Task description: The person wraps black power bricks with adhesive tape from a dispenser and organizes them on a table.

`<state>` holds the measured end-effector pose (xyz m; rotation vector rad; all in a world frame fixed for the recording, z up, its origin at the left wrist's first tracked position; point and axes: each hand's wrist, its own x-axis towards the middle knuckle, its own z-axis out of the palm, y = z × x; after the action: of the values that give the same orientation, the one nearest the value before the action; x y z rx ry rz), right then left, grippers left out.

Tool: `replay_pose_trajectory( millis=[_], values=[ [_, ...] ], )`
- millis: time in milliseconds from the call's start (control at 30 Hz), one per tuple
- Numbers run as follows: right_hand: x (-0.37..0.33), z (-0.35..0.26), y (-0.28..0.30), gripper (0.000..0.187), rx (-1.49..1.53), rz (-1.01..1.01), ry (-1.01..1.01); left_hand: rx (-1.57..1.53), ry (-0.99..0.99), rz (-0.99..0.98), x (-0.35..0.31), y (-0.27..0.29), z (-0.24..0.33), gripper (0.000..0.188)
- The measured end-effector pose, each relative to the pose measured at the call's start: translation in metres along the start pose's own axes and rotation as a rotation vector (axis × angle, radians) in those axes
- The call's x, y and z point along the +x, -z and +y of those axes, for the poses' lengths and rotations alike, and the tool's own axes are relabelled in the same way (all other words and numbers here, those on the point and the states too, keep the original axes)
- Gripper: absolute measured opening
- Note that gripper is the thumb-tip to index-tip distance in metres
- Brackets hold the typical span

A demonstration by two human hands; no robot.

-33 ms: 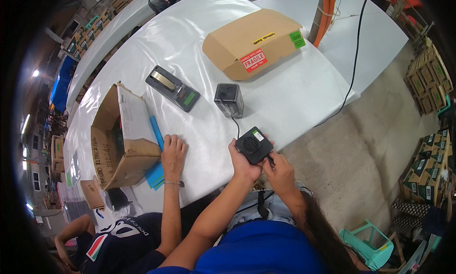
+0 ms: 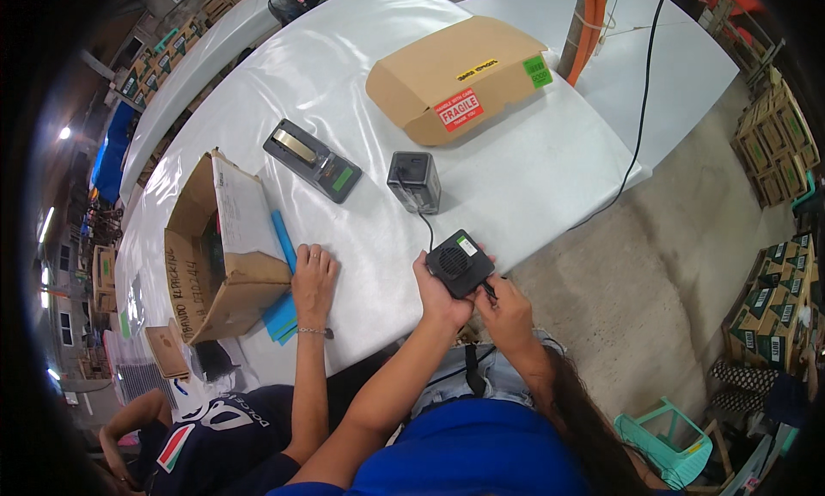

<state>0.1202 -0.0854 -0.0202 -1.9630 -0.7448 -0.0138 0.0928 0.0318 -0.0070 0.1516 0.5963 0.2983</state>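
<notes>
A small square black device with a round slotted grille (image 2: 454, 260) and a pale green-edged label rests in my left hand (image 2: 442, 303), which cups it from below over the table's near edge. My right hand (image 2: 507, 314) is closed in a pinch on a short black cable (image 2: 490, 288) at the device's near right corner. Whether that cable is seated in the device is hidden by my fingers. From the device's far side a thin black cord (image 2: 430, 228) runs to a dark box-shaped unit (image 2: 414, 183) standing on the table.
A long black device (image 2: 313, 161) with a metal strip lies left of the unit. Beyond is a brown carton (image 2: 455, 75); at left, an open cardboard box (image 2: 228, 255). Another person's hand (image 2: 314, 277) rests beside blue strips (image 2: 282, 315). A green stool (image 2: 666, 444) stands at right.
</notes>
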Motion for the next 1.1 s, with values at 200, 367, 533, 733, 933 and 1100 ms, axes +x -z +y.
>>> replay_pose_trajectory(
  millis=[200,367,533,733,933,1100],
  values=[
    [0.0041,-0.0010,0.0015,0.016,0.009,-0.005,0.003,0.013,-0.007,0.029,0.0009,-0.0030,0.0006,0.069],
    [0.0062,0.0001,0.0035,0.015,0.024,-0.013,0.023,0.037,-0.012,0.051,0.0004,-0.0047,-0.0004,0.069],
    [0.0080,0.0003,0.0038,0.015,0.040,-0.024,0.024,0.039,-0.020,0.072,0.0003,-0.0061,-0.0004,0.068],
    [0.0071,0.0040,0.0054,0.024,0.024,-0.047,0.058,0.035,-0.026,0.070,0.0006,-0.0062,-0.0008,0.068],
    [0.0095,-0.0006,0.0048,0.014,0.029,-0.016,0.040,0.049,-0.022,0.065,0.0009,-0.0053,-0.0012,0.068],
    [0.0087,0.0001,0.0041,0.014,0.001,-0.011,0.072,0.048,-0.020,0.061,0.0009,-0.0051,-0.0006,0.069]
  ],
)
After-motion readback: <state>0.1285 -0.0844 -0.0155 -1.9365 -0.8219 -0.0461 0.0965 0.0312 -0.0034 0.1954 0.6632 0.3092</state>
